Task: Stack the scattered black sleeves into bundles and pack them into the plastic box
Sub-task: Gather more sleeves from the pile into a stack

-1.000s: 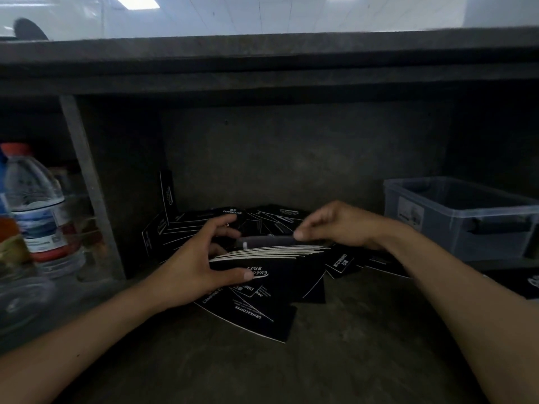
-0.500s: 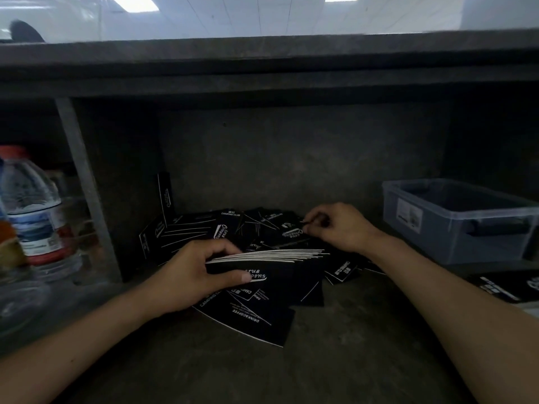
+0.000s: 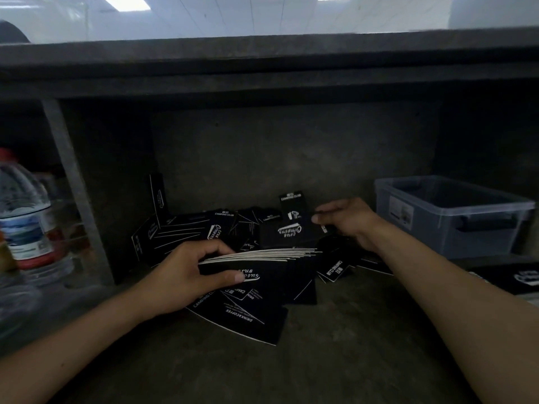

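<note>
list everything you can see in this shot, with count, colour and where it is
stacked bundle of black paper sleeves: one, black with white edges, centre, in the left hand's grip
scattered black paper sleeves: many, count unclear, black with white print, piled behind the bundle
lifted black sleeve: one, black, upright above the pile
translucent plastic box: one, grey-blue, at right
clear plastic bottle: one, red cap, far left, blurred
dark grey shelf: one, under the pile
left hand: one, grips the bundle
right hand: one, seems to pinch the lifted sleeve
</note>
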Demonstrator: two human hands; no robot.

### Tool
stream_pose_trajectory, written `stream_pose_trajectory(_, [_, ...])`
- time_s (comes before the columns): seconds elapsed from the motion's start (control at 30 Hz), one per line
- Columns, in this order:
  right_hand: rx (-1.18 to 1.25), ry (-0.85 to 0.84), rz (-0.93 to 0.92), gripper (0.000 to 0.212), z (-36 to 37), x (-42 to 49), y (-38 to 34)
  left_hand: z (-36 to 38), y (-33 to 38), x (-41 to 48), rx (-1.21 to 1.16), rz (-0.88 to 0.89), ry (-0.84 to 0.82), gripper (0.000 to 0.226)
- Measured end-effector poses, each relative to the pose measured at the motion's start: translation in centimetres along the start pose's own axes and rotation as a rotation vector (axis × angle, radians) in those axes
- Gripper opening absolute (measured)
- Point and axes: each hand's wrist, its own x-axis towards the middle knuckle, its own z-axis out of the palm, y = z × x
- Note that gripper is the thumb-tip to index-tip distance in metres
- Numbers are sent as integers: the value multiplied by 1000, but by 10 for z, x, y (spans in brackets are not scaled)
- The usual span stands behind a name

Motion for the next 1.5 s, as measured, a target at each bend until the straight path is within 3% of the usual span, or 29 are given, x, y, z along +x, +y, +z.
stream_pose_trajectory(0.13, [130,121,5,6,-4,3,-4,1,2,-1,-32,-8,4,22])
stream_pose_trajectory(0.23, [228,235,-8,19,-7,8,-9,1,2,-1,-33,-7,-4,22])
stream_pose_trajectory(0.33, [414,366,-102,5,-12,3,-22,0,3,-1,-36,-2,-13,20])
stream_pose_trajectory(0.47, [196,497,-575,54,-13,-18,-31,0,3,0,-17,4,-18,18])
stream_pose_trajectory(0.57, [-78,346,-678,66,-1,-25,-30,0,2,0,-19,3,-16,19])
stream_pose_trajectory(0.67, [-407,-29,-537,72,16,-23,-18,0,2,0,-22,4,-17,19])
stream_pose_trajectory(0.73, [-510,-153,-438,69,22,-19,-8,0,2,0,-23,11,-16,18])
stream_pose_trajectory(0.8, [-437,-91,-419,56,20,-16,-10,0,2,1,-27,12,-15,19])
stream_pose_trajectory(0.9, [-139,65,-442,47,9,-16,-21,0,0,0,-16,12,-2,30])
stream_pose_trajectory(0.97, [2,57,-496,45,4,-20,-30,0,-3,1,8,2,27,52])
stream_pose_trajectory(1.07, [-127,-62,-574,15,3,-33,-37,-1,-6,1,-9,-24,29,84])
stream_pose_trajectory(1.2, [-377,-292,-528,50,17,-42,-37,-2,-5,0,-9,-29,42,103])
stream_pose_trajectory(1.3, [-421,-378,-456,66,35,-52,-37,-2,-4,-1,-11,-18,42,99])
stream_pose_trajectory(1.37, [-236,-370,-322,69,40,-49,-38,-1,-2,-1,-17,6,23,86])
stream_pose_trajectory(1.43, [-119,-185,-309,50,38,-38,-34,-2,0,-1,-16,26,-2,63])
stream_pose_trajectory(1.5, [-371,-60,-427,19,27,-23,-18,-1,1,-1,3,39,-24,43])
